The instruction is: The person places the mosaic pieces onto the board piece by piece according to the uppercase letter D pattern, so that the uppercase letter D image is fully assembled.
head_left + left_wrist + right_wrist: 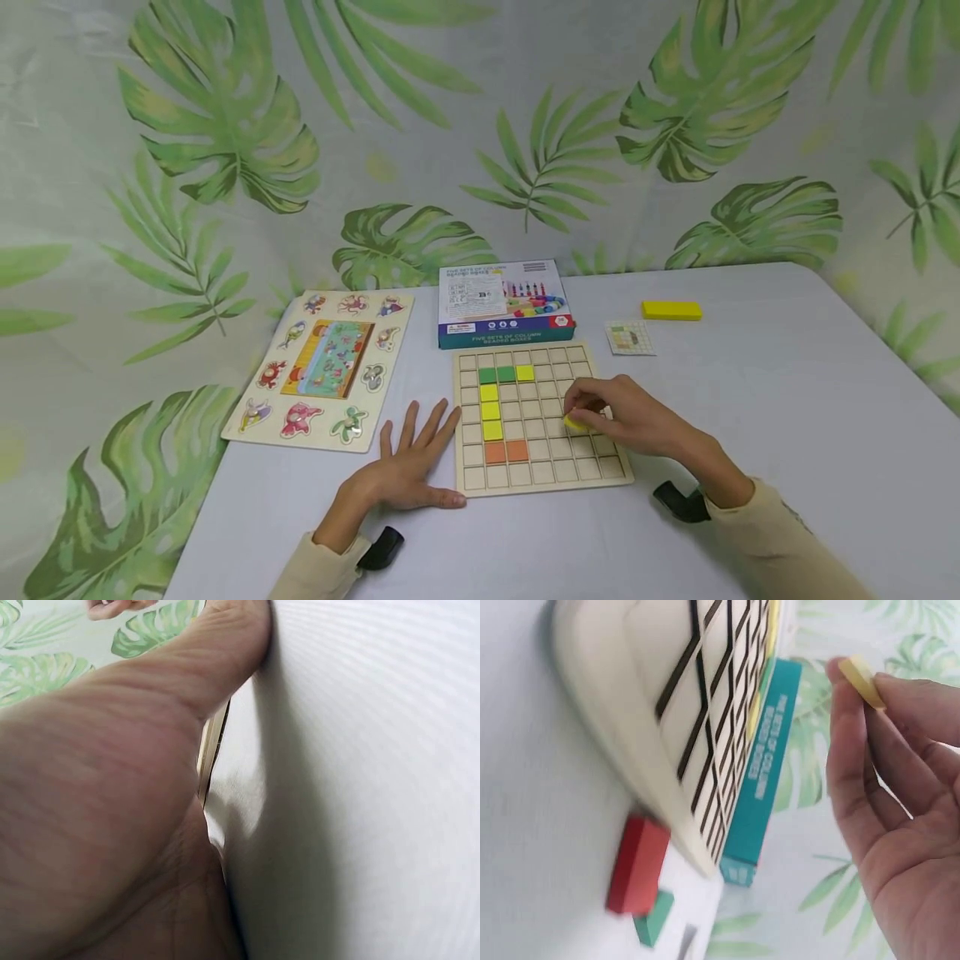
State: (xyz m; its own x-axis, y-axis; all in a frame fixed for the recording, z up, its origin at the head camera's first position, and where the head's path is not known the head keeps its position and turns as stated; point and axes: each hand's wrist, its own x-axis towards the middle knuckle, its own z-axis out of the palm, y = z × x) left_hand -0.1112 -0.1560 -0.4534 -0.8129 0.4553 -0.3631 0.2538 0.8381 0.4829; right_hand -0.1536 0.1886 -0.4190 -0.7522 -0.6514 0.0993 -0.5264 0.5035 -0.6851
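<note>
A wooden grid board point(542, 473) lies on the white tabletop in the head view. Two green tiles point(497, 375) and a yellow tile point(525, 373) sit along its upper part. Several more yellow tiles point(490, 410) run down a left column, with two orange tiles point(506, 452) below. My right hand point(633, 417) pinches a small yellow tile point(861, 682) between thumb and fingertips, over the board's right side. My left hand point(408, 475) rests spread on the cloth, thumb and fingertips right at the board's left edge. In the left wrist view its palm point(97, 802) fills much of the picture.
A boxed game point(506, 304) stands behind the board. An animal puzzle point(330, 367) lies left. To the back right are a patterned card point(630, 338) and a yellow block point(671, 311). The right wrist view shows a red block point(639, 864) and a green block point(655, 919) beside the board.
</note>
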